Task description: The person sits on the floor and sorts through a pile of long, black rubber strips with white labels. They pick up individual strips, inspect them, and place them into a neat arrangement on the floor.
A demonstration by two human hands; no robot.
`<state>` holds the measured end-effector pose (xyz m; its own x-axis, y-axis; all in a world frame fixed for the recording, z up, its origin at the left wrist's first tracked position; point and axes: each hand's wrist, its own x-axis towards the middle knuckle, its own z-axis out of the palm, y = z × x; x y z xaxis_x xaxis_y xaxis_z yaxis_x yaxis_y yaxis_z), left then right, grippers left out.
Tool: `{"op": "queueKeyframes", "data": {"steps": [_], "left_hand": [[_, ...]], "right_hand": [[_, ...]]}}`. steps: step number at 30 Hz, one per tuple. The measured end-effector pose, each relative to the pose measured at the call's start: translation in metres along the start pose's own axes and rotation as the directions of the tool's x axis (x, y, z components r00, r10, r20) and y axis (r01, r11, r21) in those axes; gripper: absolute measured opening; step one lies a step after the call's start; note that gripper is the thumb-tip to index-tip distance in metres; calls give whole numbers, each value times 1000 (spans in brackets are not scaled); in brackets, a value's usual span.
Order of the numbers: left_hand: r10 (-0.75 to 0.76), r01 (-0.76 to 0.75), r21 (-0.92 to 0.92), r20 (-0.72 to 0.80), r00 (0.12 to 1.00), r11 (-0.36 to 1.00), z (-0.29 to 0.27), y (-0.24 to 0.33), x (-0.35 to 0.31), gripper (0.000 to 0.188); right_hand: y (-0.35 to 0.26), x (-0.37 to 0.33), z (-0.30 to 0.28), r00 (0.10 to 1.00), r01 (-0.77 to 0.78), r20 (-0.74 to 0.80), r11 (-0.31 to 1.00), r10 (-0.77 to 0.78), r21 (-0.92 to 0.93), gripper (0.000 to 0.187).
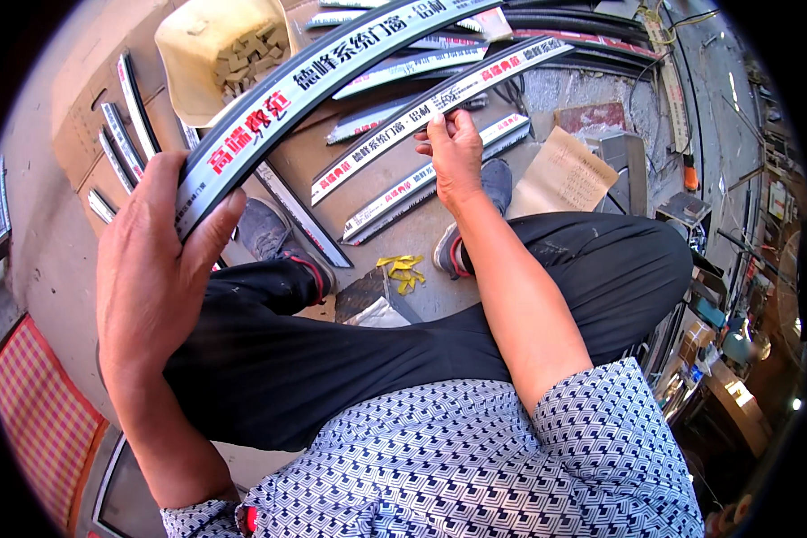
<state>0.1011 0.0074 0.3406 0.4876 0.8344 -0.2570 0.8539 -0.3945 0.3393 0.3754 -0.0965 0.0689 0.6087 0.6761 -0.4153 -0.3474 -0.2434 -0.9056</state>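
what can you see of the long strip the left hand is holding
The long strip is a dark metal-looking profile with a white film along its face, printed in red and dark characters. It runs slantwise from lower left to the upper middle and looks bowed by the lens. The left hand grips its near end, thumb on the lower edge. It passes in front of a yellowish bin of small blocks.

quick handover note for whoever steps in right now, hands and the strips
Left hand: grips the end of a long dark metal profile strip with white printed film, raised.
Right hand: fingers on a second similar strip lying ahead.
More strips lie on the brown board; a beige tub of small blocks sits behind.
Done or left: cannot tell.
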Motion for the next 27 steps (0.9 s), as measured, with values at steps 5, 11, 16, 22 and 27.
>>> {"op": "queueKeyframes", "data": {"steps": [5, 11, 16, 22, 27], "left_hand": [[-15, 14, -85, -16, 1000, 996, -9, 3, 4, 41], [-8, 6, -126, -9, 1000, 992, -12, 7, 5, 41], [-25, 27, -74, 28, 999, 997, -11, 12, -1, 44], [65, -63, -19, 101, 993, 998, -7, 15, 5, 44], [233, -234, 3, 83, 969, 972, -2, 9, 1, 41]], "right_hand": [[-67, -6, 23, 963, 220, 155, 975, -221, 28, 15], [-139, -20, 29, 873, 378, 322, 926, -366, 28, 15], [-193, -33, 28, 778, 488, 478, 871, -407, -53, 18], [-241, -43, 30, 663, 684, 619, 677, -421, -273, 27], [-253, -38, 37, 494, 841, 758, 456, -426, -291, 32]]}}
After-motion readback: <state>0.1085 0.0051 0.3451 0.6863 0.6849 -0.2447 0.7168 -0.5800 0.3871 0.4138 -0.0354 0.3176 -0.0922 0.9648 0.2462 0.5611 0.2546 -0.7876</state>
